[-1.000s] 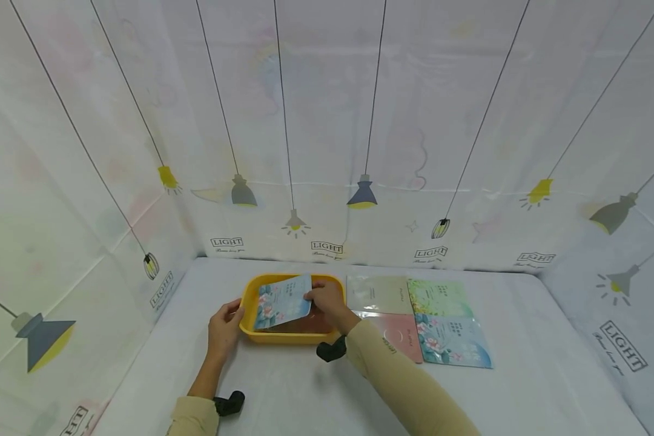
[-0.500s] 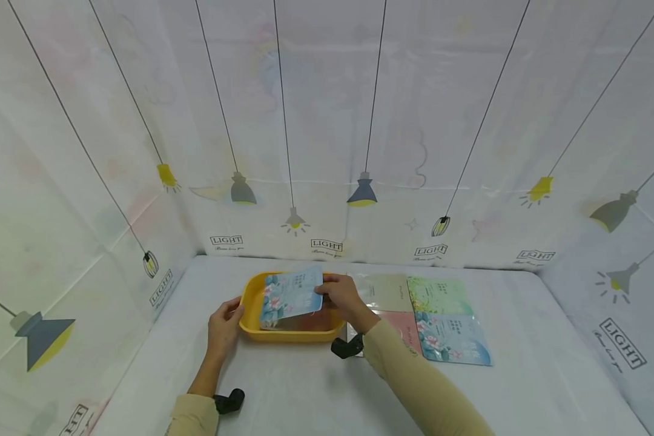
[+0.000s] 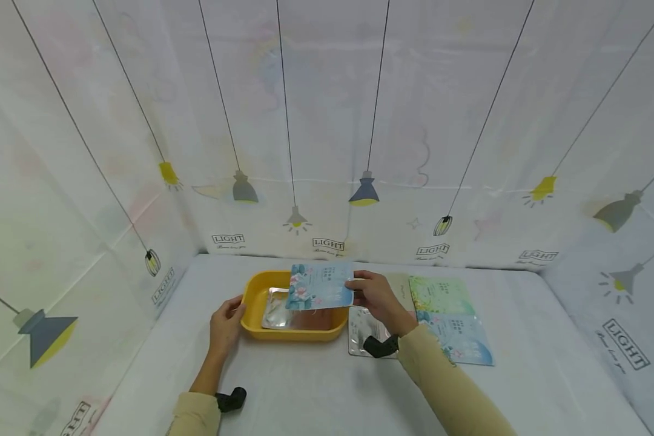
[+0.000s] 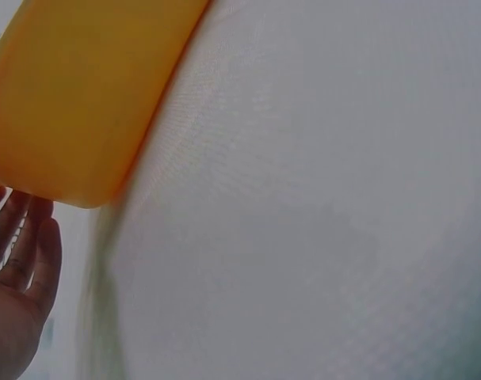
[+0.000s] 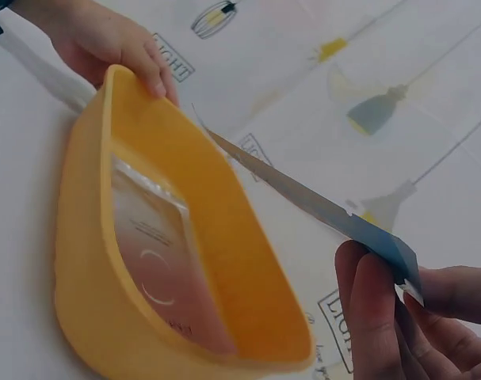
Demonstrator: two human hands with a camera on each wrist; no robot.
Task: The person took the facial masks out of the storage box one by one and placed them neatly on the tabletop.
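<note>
My right hand (image 3: 378, 298) pinches the edge of a light blue, flower-printed sheet mask packet (image 3: 320, 286), thumb on one face and fingers on the other. The packet hangs over the right part of a yellow plastic basket (image 3: 257, 330); the right wrist view shows it nearly edge-on, above the rim. A silver-and-reddish packet (image 5: 157, 257) lies flat inside the basket. At the basket's left end, my left hand (image 3: 225, 327) grips the rim, its thumb over the edge and its fingers along the outer wall, as the left wrist view also shows.
Right of the basket, several packets lie side by side: a green one (image 3: 441, 295), a blue floral one (image 3: 463, 339), a beige one (image 3: 402, 287) and a silver-edged one (image 3: 360, 333), partly hidden by my right hand and arm. A white lamp-printed curtain (image 3: 327, 121) encloses the white table.
My right hand has lifted the blue packet up and to the right out of the basket, uncovering the silver-and-reddish packet beneath. My left hand has stayed at the rim.
</note>
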